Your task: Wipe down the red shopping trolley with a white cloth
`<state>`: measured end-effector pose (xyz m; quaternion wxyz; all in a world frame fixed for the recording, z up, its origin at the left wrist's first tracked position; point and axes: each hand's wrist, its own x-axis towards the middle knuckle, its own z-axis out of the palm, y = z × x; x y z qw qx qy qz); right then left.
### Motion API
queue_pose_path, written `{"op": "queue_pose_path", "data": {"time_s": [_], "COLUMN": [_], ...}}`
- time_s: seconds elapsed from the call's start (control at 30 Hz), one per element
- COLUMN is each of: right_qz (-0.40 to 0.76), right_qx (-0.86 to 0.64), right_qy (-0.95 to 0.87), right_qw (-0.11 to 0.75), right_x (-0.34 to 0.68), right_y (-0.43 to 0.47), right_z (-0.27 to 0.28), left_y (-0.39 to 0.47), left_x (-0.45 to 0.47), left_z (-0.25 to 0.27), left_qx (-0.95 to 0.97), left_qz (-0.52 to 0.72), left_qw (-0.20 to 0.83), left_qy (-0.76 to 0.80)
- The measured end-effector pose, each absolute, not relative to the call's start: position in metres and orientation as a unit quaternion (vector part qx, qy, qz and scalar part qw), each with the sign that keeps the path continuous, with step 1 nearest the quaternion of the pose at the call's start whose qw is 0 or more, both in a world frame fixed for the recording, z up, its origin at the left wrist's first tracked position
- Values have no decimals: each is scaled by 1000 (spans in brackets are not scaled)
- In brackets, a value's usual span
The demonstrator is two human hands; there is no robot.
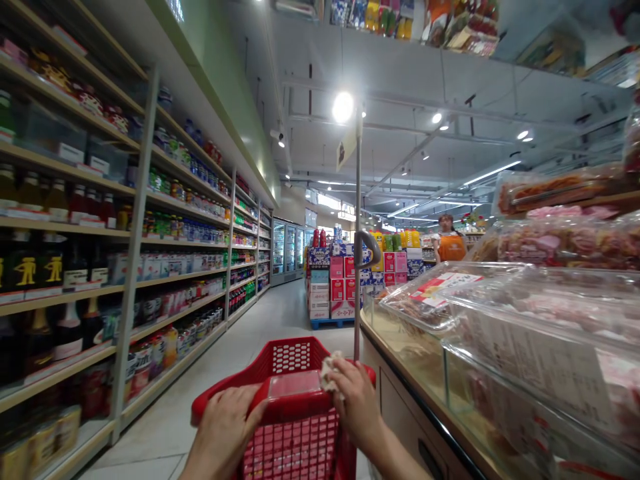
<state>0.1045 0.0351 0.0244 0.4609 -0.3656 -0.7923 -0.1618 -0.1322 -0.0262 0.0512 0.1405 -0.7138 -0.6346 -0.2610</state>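
Observation:
A red plastic shopping cart (283,443) stands directly in front of me. My left hand (226,417) is wrapped over the left side of its handle (299,399), thumb along the inner edge. At the handle's right end, my right hand (356,395) is closed on a crumpled whitish tissue (330,371), pressed near the red plastic. The exact material of this wad cannot be made out. Through the cart's mesh, pinkish shapes show, too blurred to name.
Shelves of bottles and cans (183,220) line the left side. Close on the right is a display counter (400,347) stacked with clear food packages (540,340). Ahead stand a metal pole (358,200) and stacked boxes (335,287). A person in an orange apron (450,247) is behind the counter.

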Motion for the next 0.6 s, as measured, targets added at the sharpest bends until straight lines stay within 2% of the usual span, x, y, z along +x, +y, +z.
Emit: {"op": "queue_pose_path", "data": {"time_s": [0.13, 0.27, 0.37, 0.5, 0.6], "right_qz": [-166, -153, -157, -167, -157], "right_qx": [-401, -301, -266, -363, -403], "right_qy": [-761, -813, -837, -795, -771], "right_qw": [483, 475, 451, 457, 468], "right_x": [110, 43, 42, 106, 113], "right_y": [41, 24, 17, 35, 38], "right_z": [25, 32, 32, 24, 24], "left_y": [-27, -26, -29, -34, -36], "left_x": [-130, -127, -129, -130, -127], "left_z": [52, 50, 50, 52, 52], "left_qx": [-714, -712, -715, -713, -710], "left_qz": [-272, -275, -271, -271, -283], "left_qw": [142, 152, 151, 140, 144], "left_qy": [-629, -628, -627, -631, -628]}}
